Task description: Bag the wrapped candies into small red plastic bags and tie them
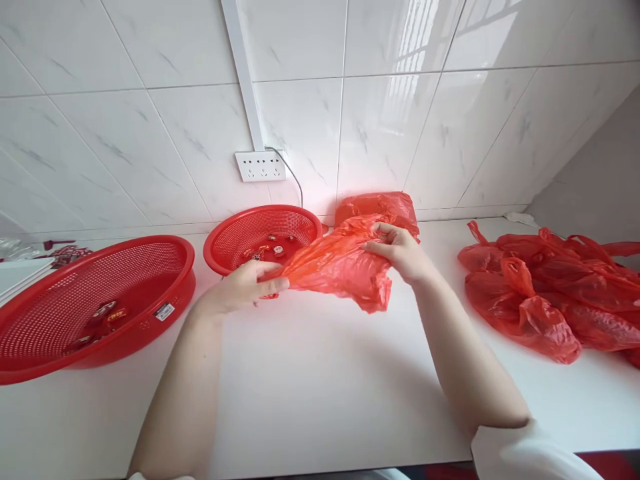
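Note:
A thin red plastic bag point(340, 263) is stretched between my two hands above the white table. My left hand point(250, 287) pinches its left end, in front of the smaller red basket point(295, 217). On the other side, my right hand point(400, 250) grips the bag's upper right edge between thumb and fingers. The bag looks crumpled and hangs lowest at its right side. Inside the smaller basket lie several small red items with gold and white marks, too small to name. Part of that basket is hidden behind my left hand and the bag.
A larger red basket point(170, 287) with a few small red items stands at the left. Several filled, tied red bags point(545, 293) lie at the right. Behind my right hand sits a red plastic bundle point(380, 202). A socket strip point(261, 167) with a cable is on the tiled wall.

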### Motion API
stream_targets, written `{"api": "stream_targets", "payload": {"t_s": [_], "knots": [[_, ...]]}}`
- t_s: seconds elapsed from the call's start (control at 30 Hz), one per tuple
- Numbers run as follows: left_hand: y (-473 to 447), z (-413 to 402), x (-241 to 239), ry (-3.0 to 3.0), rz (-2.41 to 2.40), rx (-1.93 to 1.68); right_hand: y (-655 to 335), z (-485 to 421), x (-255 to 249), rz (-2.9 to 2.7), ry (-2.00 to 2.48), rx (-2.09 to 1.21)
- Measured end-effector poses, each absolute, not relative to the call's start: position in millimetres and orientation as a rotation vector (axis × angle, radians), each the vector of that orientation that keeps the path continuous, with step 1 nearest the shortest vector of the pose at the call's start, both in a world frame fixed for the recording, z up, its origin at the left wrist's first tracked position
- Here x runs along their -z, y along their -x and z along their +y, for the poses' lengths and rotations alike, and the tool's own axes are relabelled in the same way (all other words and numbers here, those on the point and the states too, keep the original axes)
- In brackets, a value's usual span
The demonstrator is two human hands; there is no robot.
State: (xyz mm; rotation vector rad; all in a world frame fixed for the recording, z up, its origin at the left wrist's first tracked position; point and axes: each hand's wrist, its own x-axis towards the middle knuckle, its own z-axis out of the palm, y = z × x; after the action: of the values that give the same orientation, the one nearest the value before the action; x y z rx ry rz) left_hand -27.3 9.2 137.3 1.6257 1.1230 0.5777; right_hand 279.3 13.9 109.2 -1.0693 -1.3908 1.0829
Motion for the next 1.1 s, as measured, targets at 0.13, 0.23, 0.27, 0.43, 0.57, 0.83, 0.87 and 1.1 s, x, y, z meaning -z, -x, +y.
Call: {"api": "stream_targets", "payload": {"t_s": [0.13,0.23,0.27,0.43,0.57,0.83,0.87,1.1], "knots": [[57,13,-144,-1.594,1.293,-0.65,-311,14,-115,-1.522,1.178,-0.969],[60,14,-143,-1.482,1.507,-0.879,-317,17,-111,-1.546,1.369,-0.736],[58,14,-142,-1.484,1.558,-0.931,-316,19,-108,-1.547,1.468,-0.589],[31,13,-137,-1.519,1.476,-1.113,-283,8,-108,-1.699,1.438,-0.209],[12,12,-130,-1.384,1.318,-1.162,-242,-21,-112,-2.206,0.945,-0.987],[4,8,-132,-1.239,1.294,-1.049,-205,-32,-97,-2.178,1.07,-1.152],[4,8,-131,-1.234,1.282,-1.057,-204,-34,-99,-2.172,1.027,-1.126],[-1,5,-132,-1.243,1.114,-0.852,-195,-42,-95,-2.271,1.135,-0.809]]}}
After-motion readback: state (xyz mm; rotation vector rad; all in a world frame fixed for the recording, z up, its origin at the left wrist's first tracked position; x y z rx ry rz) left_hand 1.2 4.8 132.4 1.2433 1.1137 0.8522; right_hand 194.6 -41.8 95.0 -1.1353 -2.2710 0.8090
